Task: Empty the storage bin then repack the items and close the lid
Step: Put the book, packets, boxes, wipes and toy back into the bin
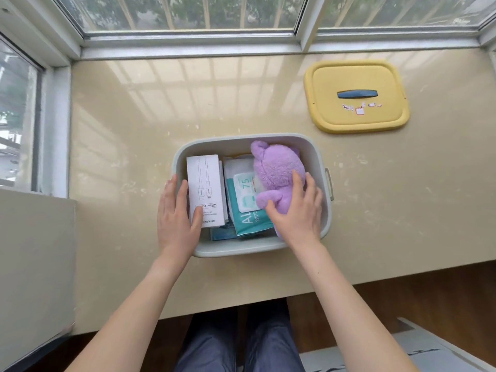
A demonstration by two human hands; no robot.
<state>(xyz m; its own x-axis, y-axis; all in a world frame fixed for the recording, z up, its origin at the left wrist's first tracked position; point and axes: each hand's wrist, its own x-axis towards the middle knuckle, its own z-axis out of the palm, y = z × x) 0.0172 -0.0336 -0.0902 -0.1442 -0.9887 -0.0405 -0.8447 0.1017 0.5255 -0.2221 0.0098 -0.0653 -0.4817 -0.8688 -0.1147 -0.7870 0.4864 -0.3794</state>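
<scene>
A grey storage bin stands open on the beige sill. Inside it lie a white cable box at the left, a teal wipes pack in the middle and a purple plush toy at the right. My left hand grips the near left side of the white box, thumb on its face. My right hand grips the lower part of the plush toy, thumb under it. The yellow lid, with a blue handle, lies flat on the sill at the far right, apart from the bin.
Window frames run along the back and left of the sill. The sill's front edge lies close below the bin, with my knees and dark wood floor beneath. A grey ledge sits at the left.
</scene>
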